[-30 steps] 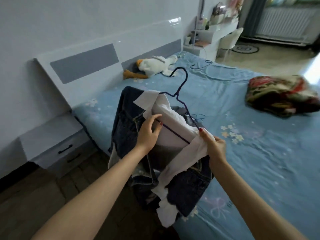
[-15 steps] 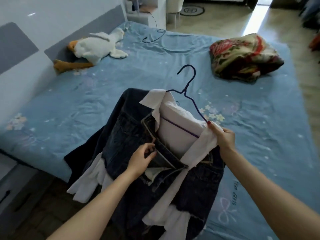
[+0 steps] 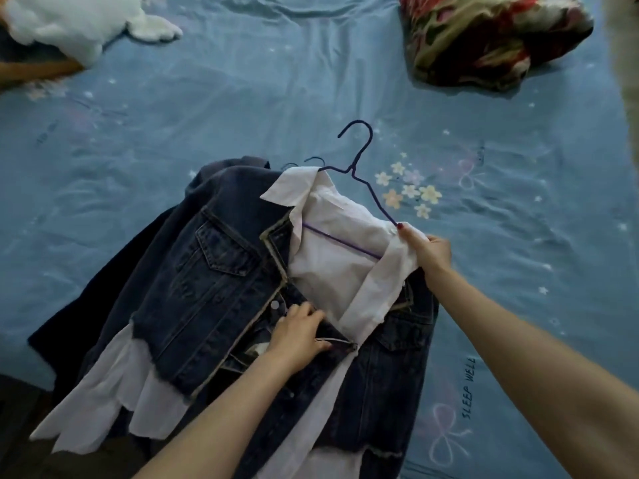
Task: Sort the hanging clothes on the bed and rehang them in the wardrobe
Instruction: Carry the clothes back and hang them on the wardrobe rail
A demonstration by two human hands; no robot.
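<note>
A denim jacket [image 3: 207,285] with a white shirt [image 3: 332,257] inside it lies at the lower centre of the frame, on the blue sheet [image 3: 242,98] of the bed. Both hang on a purple hanger [image 3: 363,174], its hook pointing up the frame. The right hand [image 3: 427,252] pinches the shirt's shoulder at the hanger's end. The left hand [image 3: 301,331] grips the jacket's front edge. A plush toy [image 3: 79,22] sits upper left, a floral blanket [image 3: 484,36] upper right.

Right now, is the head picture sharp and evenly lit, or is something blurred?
Head view: dim, soft light without glare; denim jacket and both hands fairly sharp; plush toy and floral bundle blurred near the top edge; wide-angle bending at the borders.
</note>
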